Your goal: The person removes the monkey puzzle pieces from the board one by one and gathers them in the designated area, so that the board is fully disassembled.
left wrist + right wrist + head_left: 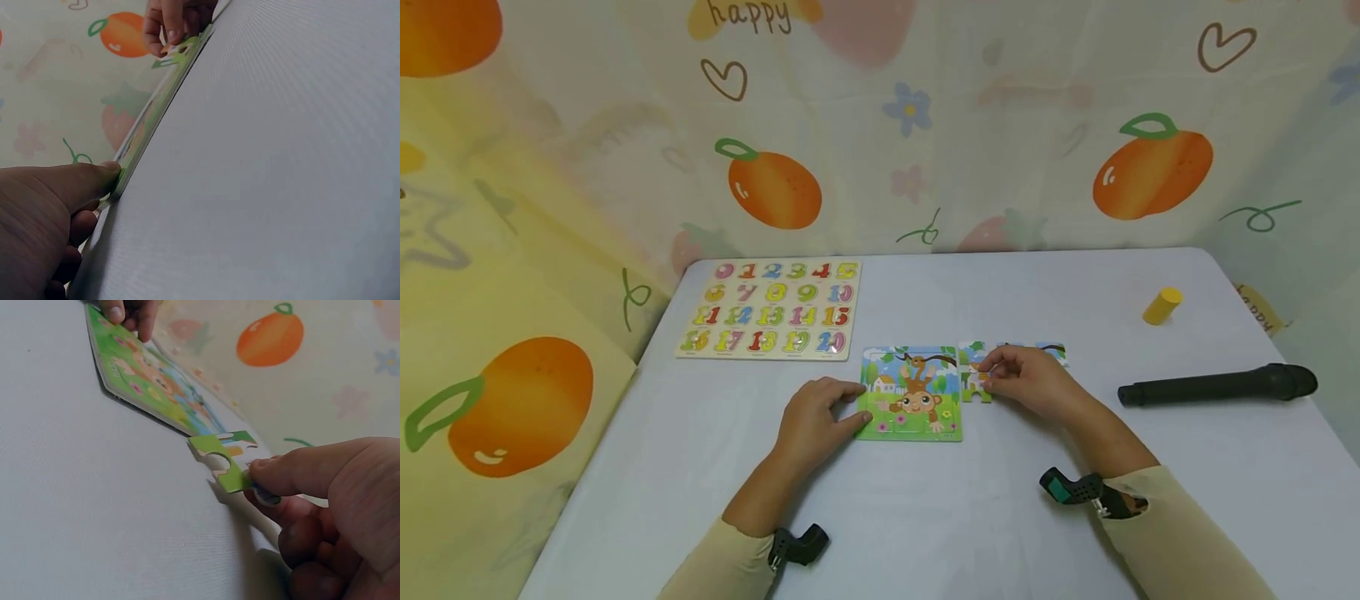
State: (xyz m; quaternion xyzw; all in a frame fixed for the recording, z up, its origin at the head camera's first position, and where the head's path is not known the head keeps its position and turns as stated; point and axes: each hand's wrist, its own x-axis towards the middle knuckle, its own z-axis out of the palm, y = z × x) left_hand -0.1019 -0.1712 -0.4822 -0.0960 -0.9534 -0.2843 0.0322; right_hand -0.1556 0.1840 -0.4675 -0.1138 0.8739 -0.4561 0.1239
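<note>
A square monkey jigsaw puzzle (916, 400) lies on the table in front of me. My left hand (817, 421) holds its left edge, the thumb on the near left part and the index finger farther up. In the left wrist view the thumb (94, 181) presses on the board's rim, the other fingers curled below. Just right of the board, my right hand (1030, 383) pinches a green-edged puzzle piece (234, 478) between thumb and fingers. That piece is tilted above the table in the right wrist view. More puzzle pieces (1054, 352) lie partly hidden behind the right hand.
A number board (775, 308) with colourful numerals lies at the back left. At the right are a yellow cylinder (1162, 306) and a black microphone (1217, 386). A fruit-printed curtain (1000, 125) hangs behind the white table (940, 517).
</note>
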